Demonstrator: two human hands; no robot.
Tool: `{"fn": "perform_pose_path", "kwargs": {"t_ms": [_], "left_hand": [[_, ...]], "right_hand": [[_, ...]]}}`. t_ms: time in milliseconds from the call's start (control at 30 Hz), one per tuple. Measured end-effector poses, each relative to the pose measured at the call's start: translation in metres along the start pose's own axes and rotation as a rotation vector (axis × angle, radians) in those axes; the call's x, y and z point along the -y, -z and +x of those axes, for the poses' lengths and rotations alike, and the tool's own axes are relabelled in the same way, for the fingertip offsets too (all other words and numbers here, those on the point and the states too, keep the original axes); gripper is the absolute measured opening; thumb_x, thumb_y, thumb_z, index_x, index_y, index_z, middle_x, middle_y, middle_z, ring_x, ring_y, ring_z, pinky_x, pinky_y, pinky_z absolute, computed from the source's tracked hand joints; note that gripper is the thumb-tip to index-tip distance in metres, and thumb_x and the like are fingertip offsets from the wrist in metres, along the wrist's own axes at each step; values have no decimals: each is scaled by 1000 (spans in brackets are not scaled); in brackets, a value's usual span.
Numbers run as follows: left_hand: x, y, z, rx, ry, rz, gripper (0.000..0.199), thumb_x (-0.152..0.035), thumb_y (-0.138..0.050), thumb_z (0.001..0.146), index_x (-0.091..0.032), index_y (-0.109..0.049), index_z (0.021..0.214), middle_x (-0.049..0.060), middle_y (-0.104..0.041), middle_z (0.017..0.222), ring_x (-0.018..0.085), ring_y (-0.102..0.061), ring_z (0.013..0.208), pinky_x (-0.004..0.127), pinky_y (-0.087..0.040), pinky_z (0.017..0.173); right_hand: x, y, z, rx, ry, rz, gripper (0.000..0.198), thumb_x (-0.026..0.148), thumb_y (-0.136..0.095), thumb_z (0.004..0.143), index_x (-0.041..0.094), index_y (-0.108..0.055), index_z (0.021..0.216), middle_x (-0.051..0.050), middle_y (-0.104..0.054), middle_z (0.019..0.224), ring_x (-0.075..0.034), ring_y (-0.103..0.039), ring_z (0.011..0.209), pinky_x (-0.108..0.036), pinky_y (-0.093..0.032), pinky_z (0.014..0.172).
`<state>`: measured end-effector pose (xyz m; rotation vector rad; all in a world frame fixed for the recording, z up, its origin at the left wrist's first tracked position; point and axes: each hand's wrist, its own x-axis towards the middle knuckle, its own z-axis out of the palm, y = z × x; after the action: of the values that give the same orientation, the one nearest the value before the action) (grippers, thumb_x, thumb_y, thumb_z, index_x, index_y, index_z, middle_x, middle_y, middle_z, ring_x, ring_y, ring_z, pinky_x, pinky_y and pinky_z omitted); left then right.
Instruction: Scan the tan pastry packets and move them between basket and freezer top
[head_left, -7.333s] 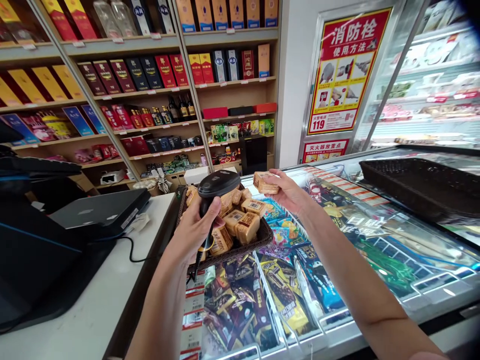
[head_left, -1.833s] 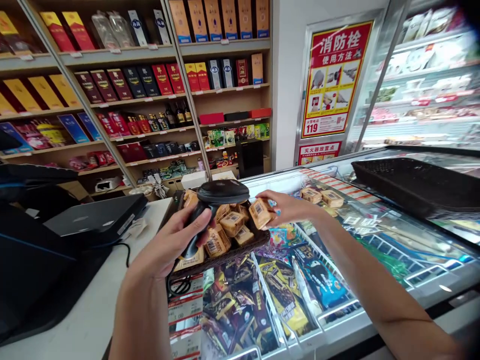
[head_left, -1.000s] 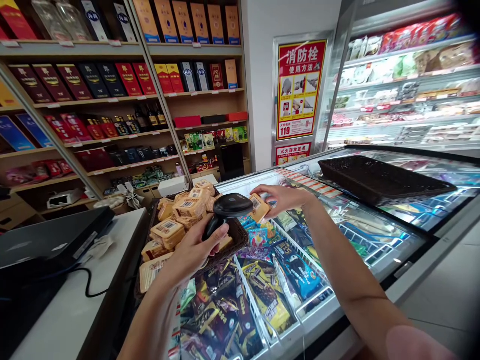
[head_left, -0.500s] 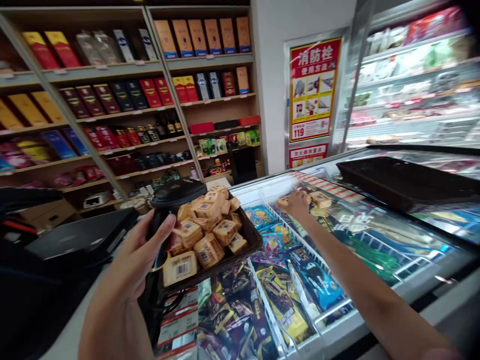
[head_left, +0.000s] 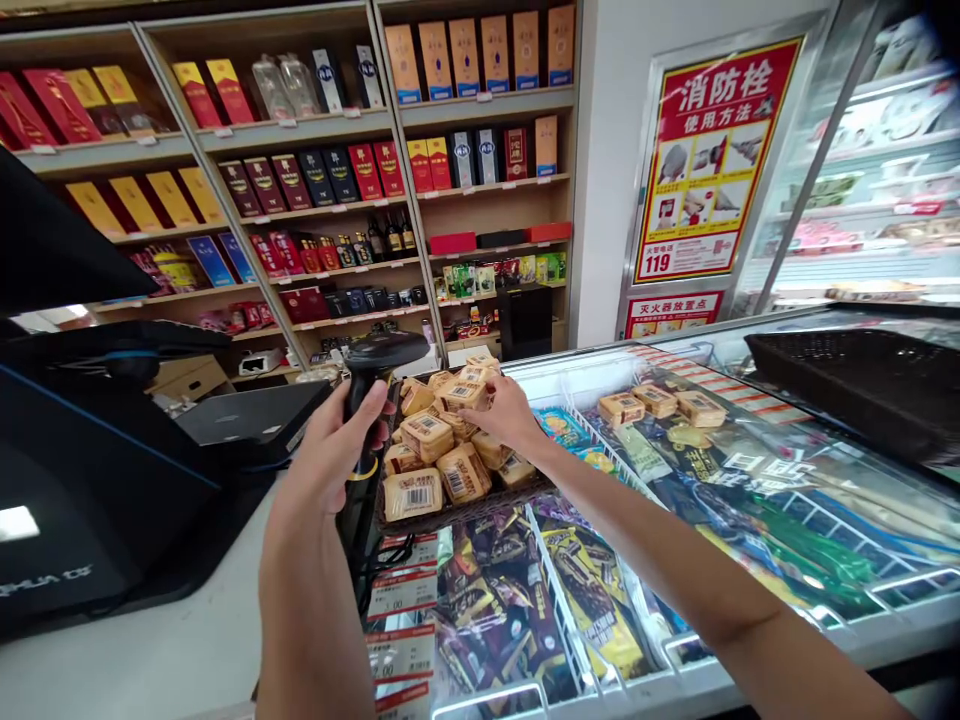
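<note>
My left hand (head_left: 330,455) is wrapped round the handle of a black barcode scanner (head_left: 386,350), just left of a dark woven basket (head_left: 457,518). Several small tan snack packs (head_left: 465,472) with printed barcodes are heaped in that basket. At the top of the heap, my right hand (head_left: 516,418) grips one snack pack (head_left: 463,396) between thumb and fingers. Three similar packs (head_left: 655,401) lie in a row on the freezer's glass top, right of the basket.
Below the glass, the chest freezer (head_left: 720,655) holds wire baskets of colourful ice cream packets. A large dark tray (head_left: 847,385) rests at its right. To the left are a black checkout machine (head_left: 97,480) and a white counter (head_left: 150,660). Shelves of boxed goods (head_left: 322,180) line the back wall.
My right hand has moved left from the packs on the glass to the heap in the basket. My left hand still holds the scanner. The view has shifted left.
</note>
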<state>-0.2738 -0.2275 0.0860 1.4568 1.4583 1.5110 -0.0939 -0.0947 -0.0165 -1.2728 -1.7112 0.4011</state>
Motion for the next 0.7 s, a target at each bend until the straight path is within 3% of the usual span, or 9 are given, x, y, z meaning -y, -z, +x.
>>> {"fn": "perform_pose_path", "kwargs": {"t_ms": [167,400,533,700], "left_hand": [[-1,-24,-5,115,-27,-74,49,-63,-75,71,-20,-58,89,-3,-61,80,8,-50,57,21,-38,51],[4,-93,-20,397,63,-144,46,-61,-72,75,-20,-55,89,-5,-51,69,8,-45,55,21,-32,50],[12,-106,-20,384,76,-109,48,-64,-70,76,-20,-53,84,-6,-48,66,9,-44,54,22,-32,52],[18,-106,-15,373,68,-98,51,-68,-67,75,-21,-55,88,-6,-48,63,10,-44,55,22,-31,51]], "right_hand": [[-18,29,-8,-174,86,64,52,45,-79,65,21,-56,105,-8,-63,104,-25,-61,95,-39,-52,83],[-52,95,-6,-450,187,-119,40,34,-73,70,22,-51,101,-10,-59,103,-26,-58,94,-40,-50,82],[-65,109,3,-474,202,-167,41,30,-72,70,22,-50,103,-10,-58,104,-27,-57,93,-41,-50,83],[-66,106,4,-412,254,-160,40,27,-71,72,23,-49,106,-10,-57,106,-28,-57,99,-42,-50,85]]}}
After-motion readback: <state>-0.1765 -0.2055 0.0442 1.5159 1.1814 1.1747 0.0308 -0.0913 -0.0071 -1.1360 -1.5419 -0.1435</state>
